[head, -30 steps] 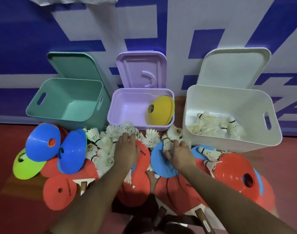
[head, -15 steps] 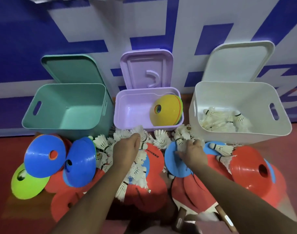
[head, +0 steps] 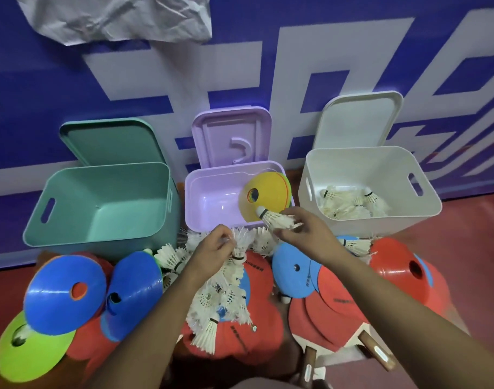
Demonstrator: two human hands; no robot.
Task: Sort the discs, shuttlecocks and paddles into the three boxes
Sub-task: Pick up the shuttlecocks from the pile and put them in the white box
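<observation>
Three open boxes stand against the wall: a green box [head: 72, 209], a purple box [head: 201, 203] holding a yellow disc [head: 271, 192], and a white box [head: 352, 161] with several shuttlecocks [head: 349, 203] inside. My right hand [head: 304, 231] holds a white shuttlecock [head: 274, 219] lifted over the purple box's front rim. My left hand [head: 215, 248] grips a shuttlecock [head: 239, 252] in the pile of shuttlecocks [head: 217, 299]. Red paddles [head: 324, 310] lie under the pile. Blue discs [head: 63, 293] and a green disc [head: 32, 352] sit on the left.
A red disc [head: 400, 270] lies right of my right arm, in front of the white box. Each box's lid leans on the blue and white wall behind it. Crumpled white paper [head: 114, 18] hangs at the top.
My right hand has lifted a shuttlecock off the pile, up and toward the boxes. My left hand stays in the pile, closing on another shuttlecock. The view has tilted upward.
</observation>
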